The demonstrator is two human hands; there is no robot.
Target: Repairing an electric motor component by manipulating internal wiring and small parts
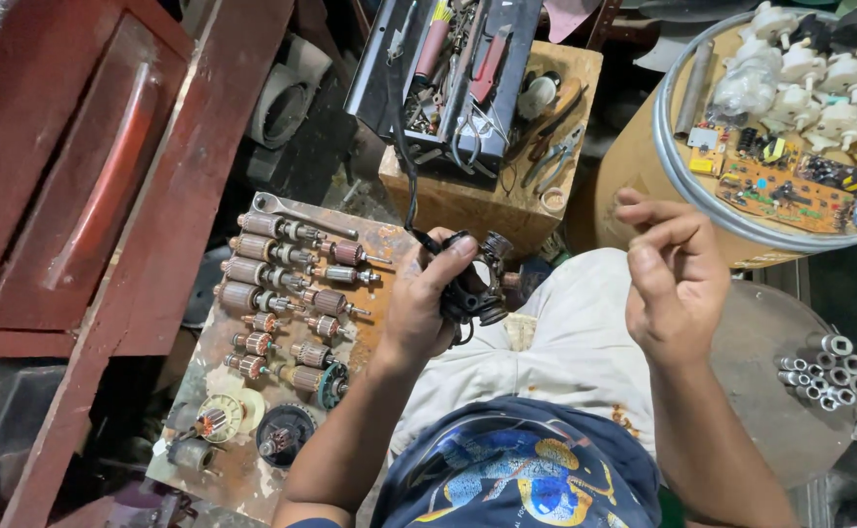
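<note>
Our left hand (426,298) grips a small black motor (472,284) just right of the rusty board's (252,469) edge. Our right hand (673,279) hangs loosely curled and empty, well right of that board, with open room between the hands.

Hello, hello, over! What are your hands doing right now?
Left hand gripping black motor part over lap. Right hand raised, fingers curled, holding nothing visible. Motor rotors lined up on rusty board alongside.

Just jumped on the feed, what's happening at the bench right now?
A seated person grips a small black motor assembly in the left hand, its dark cable running up toward the open toolbox. The right hand is raised beside it, fingers curled, and I cannot tell whether it pinches anything. Rows of motor armatures lie on the rusty board at the left. A round tray with circuit boards sits at the right.
</note>
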